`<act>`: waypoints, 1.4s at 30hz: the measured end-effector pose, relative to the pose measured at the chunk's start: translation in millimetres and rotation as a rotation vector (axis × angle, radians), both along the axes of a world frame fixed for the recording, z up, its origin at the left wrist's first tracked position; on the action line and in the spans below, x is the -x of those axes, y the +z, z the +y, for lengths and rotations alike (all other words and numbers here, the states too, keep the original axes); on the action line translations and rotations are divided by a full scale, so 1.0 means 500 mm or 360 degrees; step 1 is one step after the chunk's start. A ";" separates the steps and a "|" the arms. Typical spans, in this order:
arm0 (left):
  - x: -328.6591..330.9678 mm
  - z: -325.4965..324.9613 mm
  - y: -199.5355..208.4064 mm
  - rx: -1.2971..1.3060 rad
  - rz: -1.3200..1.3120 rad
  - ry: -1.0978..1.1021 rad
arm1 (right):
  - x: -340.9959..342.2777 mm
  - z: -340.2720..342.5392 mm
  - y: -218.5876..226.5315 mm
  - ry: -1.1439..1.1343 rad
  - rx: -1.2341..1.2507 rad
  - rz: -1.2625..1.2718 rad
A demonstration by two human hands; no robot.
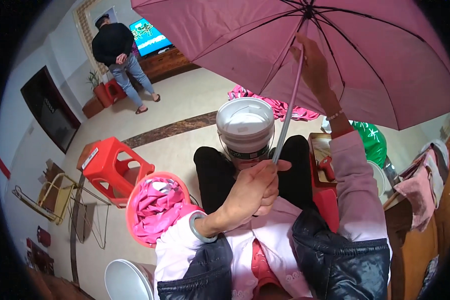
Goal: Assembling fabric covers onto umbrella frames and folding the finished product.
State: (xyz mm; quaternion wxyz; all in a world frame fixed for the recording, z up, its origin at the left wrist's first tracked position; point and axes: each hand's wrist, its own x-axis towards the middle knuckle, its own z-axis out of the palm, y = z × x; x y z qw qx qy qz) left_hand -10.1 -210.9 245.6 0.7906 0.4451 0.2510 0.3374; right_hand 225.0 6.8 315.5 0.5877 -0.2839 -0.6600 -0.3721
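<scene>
A pink umbrella [385, 90] stands opened out, its canopy tilted over the upper right with the dark ribs on its underside showing. My left hand [257, 192], a bangle at its wrist, is closed around the lower end of the metal shaft [287, 122], in front of my lap. Higher up, close under the ribs, my right hand [315, 65] has its fingers and thumb on the pink upper part of the shaft. Between my knees, just beyond the left hand, is a white bucket [245, 132].
Left of me are a red plastic stool [112, 167], a basin of pink cloth [157, 207] and a white bucket [127, 280]. Pink fabric [300, 111] lies on the floor ahead. Another person [115, 45] stands far left by a television [150, 37]. A green bag [372, 142] is at right.
</scene>
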 end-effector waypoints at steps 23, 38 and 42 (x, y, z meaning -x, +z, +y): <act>0.105 0.256 -0.349 0.1188 -0.0151 0.0834 | 0.192 0.055 -0.103 0.1064 0.2442 0.0138; 0.102 0.239 -0.346 0.0999 0.0159 0.0468 | 0.137 -0.216 -0.479 0.0136 0.1506 -0.1188; 0.104 0.233 -0.328 0.0769 0.0299 0.0438 | 0.141 -0.208 -0.466 0.0107 0.1593 -0.1104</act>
